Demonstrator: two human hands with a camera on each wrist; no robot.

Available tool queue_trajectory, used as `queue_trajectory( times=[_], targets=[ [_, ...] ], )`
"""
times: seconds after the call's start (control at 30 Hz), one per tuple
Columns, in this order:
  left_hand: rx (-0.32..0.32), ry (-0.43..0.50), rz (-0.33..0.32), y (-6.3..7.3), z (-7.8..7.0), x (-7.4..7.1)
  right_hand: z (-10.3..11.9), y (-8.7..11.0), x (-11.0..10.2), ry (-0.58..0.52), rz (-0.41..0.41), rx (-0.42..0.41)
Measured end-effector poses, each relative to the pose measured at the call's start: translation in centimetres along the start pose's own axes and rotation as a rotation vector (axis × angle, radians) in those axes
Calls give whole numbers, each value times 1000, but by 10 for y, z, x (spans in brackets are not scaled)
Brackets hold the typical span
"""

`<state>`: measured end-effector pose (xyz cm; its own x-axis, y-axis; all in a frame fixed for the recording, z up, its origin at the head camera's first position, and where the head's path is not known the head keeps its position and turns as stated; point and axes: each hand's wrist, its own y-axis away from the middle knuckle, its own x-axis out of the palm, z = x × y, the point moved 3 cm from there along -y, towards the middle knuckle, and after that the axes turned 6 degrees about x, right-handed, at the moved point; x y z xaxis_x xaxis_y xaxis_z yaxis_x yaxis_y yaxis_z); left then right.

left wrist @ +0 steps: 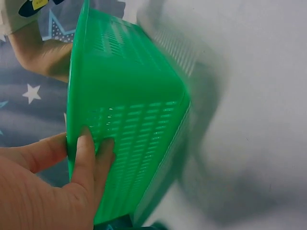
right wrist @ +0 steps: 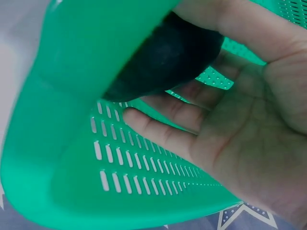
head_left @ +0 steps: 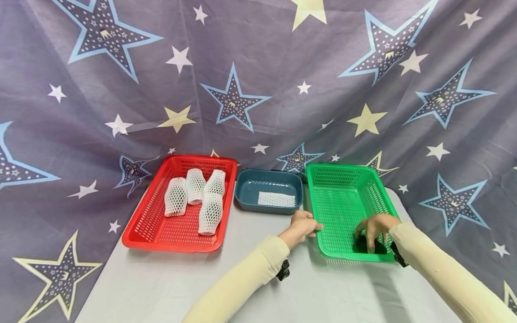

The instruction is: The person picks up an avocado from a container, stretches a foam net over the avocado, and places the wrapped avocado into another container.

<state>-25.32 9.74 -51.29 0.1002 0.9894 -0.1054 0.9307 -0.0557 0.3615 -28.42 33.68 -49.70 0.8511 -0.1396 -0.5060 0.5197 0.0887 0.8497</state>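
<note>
My left hand [head_left: 304,225] pinches the left rim of the green basket [head_left: 323,244]. In the left wrist view its fingers [left wrist: 85,155] lie along the perforated outer wall, with another finger at the rim. Inside the basket's near right corner, my right hand [head_left: 376,229] reaches down and holds a dark, nearly black rounded fruit [right wrist: 168,57]. Its fingers curl around the fruit in the right wrist view, where the basket wall hides part of it. In the head view the fruit lies low against the near wall, partly covered by the hand.
On the left, a red basket [head_left: 131,233] holds several things in white foam net sleeves [head_left: 176,197]. Between the baskets stands a dark blue tub [head_left: 250,206] with a flat white foam net [head_left: 276,199] inside. A star-patterned curtain [head_left: 250,54] hangs behind the white table [head_left: 161,287].
</note>
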Motion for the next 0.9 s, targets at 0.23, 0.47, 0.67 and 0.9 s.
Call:
queue_trajectory(
  times=[0.23,0.47,0.67,0.9],
  targets=[
    [-4,-13,-10,2,0,0,-1,-1,2,-3,-6,0],
    [-5,-2,-4,2,0,-1,-1,-1,2,-9,0,4],
    [-3,-2,-7,2,1,-1,1,2,-1,-40,-12,-42],
    [-3,6,-1,1,1,-2,7,8,-14,-107,-96,-169]
  ],
)
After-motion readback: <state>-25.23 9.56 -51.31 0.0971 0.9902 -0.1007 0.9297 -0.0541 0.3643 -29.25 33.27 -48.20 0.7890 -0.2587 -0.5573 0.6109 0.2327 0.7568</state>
